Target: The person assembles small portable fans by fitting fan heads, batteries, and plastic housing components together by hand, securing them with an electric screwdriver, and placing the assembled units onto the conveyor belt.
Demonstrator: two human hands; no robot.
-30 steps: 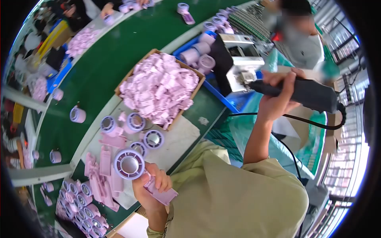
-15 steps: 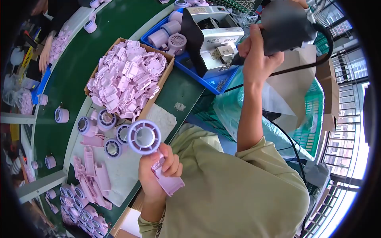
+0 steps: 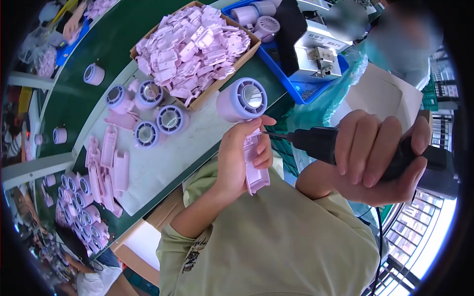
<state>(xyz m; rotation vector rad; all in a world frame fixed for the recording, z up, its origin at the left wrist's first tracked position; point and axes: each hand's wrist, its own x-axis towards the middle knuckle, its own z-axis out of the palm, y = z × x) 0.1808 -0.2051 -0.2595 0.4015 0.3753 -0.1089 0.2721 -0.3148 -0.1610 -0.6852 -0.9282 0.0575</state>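
Observation:
A pink handheld fan is in my left hand, its round head up and its opened handle shell pointing down, with the inside of the shell showing. My fingers wrap around the upper handle. My right hand is closed around a black electric screwdriver, held nearly level. Its thin bit reaches the handle just below the fan head, beside my left fingers. Whether a screw sits at the tip is too small to tell.
A cardboard box heaped with pink plastic parts stands on the bench. Beside it is a blue tray with a screw feeder. Several fan heads and handle shells lie left. A co-worker's hand is at upper left.
My right hand has brought the screwdriver down from the screw feeder to the fan handle. My left hand has moved up and right with the fan, turning it. The camera view has shifted.

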